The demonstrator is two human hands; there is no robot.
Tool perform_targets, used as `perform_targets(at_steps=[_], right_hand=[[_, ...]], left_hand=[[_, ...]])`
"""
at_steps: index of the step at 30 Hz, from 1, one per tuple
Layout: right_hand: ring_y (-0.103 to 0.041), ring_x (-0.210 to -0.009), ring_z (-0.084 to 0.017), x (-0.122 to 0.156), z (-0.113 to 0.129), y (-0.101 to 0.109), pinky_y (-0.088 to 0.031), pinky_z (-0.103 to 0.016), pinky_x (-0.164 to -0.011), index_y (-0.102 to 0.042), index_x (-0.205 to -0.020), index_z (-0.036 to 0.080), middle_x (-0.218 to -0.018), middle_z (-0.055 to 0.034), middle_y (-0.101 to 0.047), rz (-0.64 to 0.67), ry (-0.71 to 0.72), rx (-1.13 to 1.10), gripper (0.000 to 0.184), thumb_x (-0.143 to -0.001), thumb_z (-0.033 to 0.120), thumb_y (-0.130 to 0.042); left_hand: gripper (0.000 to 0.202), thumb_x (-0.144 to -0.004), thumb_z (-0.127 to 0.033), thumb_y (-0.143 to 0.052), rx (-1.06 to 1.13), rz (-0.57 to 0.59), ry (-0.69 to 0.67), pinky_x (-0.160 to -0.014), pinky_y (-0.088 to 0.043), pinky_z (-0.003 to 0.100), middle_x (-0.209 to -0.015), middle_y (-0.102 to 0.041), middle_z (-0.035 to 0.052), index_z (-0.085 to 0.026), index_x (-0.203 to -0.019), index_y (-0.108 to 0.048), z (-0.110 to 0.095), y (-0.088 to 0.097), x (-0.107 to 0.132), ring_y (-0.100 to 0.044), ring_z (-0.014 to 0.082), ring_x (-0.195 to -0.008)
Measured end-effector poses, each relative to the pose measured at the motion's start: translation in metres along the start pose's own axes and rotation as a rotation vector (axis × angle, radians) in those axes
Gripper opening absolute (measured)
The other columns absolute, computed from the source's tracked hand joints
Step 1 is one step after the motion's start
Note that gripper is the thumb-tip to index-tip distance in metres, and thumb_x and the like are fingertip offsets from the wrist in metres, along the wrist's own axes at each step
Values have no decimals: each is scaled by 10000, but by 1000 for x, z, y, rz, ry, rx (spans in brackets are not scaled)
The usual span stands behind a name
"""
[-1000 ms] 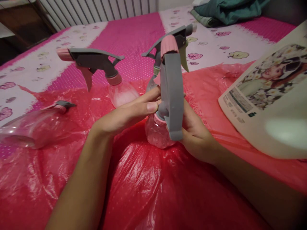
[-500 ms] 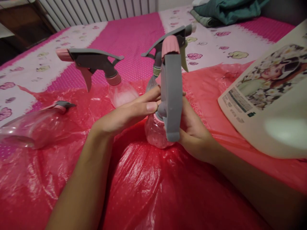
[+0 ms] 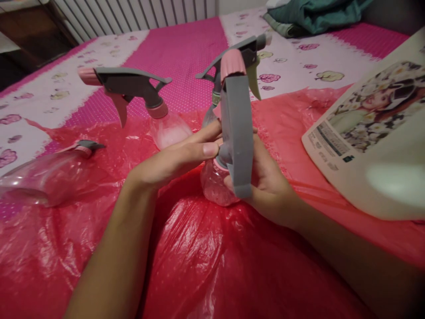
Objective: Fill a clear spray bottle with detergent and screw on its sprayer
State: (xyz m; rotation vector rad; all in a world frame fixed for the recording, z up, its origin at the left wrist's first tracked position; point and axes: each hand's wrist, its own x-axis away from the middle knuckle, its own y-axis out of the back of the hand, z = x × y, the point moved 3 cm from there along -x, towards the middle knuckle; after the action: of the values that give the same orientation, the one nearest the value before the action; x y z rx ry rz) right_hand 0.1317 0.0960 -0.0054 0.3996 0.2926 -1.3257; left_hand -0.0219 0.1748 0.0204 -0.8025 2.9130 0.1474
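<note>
An upright spray bottle (image 3: 212,186) with a clear pink-tinted body stands before me on red plastic. Its grey trigger head (image 3: 236,133) carries a pink nozzle (image 3: 233,63) that points away from me. My left hand (image 3: 179,153) grips at the neck collar, its thumb pressed beside the grey head and its fingers partly hidden behind it. Around the bottle's right side, my right hand (image 3: 270,181) is closed, with most of its fingers hidden behind the head and body.
Behind stand a pink-and-grey spray bottle (image 3: 171,130) with whitish contents and another grey-headed sprayer (image 3: 217,82). A clear bottle (image 3: 43,179) lies at left. A large cream jug (image 3: 335,177) leans at right. Red plastic sheeting (image 3: 195,266) covers the patterned bed (image 3: 186,48); green cloth (image 3: 318,17) lies behind.
The grey trigger head has turned slightly on the bottle: its rear end has shifted right and its pink nozzle a little left. Both hands stay almost in place.
</note>
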Motion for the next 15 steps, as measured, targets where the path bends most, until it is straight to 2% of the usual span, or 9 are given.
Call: perform_targets(at_steps=[3,6,10,15], right_hand=[[-534,-1447,-266,1,-3,-1,-447,-493,-1233,-533,-1419,302,-1636,-38,-482,36,36,-1,520,-937,341,-722],[-495,-1487,-278,1,-5,-1,-425,-535,-1242,-538,-1428,320,-1665,-25,-455,31,30,14,497,-956,349,-693],[-450,-1526,-274,1,-4,0,-402,-535,-1262,-565,-1390,325,-1643,-15,-483,19,6,30,435,-971,371,-674],[-481,-1501,-288,2,-4,-1,-419,-563,-1240,-561,-1393,329,-1554,-41,-564,14,19,32,463,-952,343,-701]], left_hand=[[358,-982,-351,-620,35,36,-3,-1100,-497,492,-1266,-707,92,-211,-1312,-623,-1,-1,1,-634,318,-1274],[293,-979,-331,-621,44,26,17,-1117,-479,454,-1263,-697,82,-209,-1244,-631,-1,-1,2,-621,293,-1276],[306,-973,-418,-638,4,7,47,-1113,-480,440,-1280,-666,76,-218,-1204,-633,0,1,3,-603,296,-1285],[303,-990,-456,-613,-65,-7,17,-1150,-470,455,-1302,-664,83,-214,-1172,-630,-1,1,3,-577,311,-1347]])
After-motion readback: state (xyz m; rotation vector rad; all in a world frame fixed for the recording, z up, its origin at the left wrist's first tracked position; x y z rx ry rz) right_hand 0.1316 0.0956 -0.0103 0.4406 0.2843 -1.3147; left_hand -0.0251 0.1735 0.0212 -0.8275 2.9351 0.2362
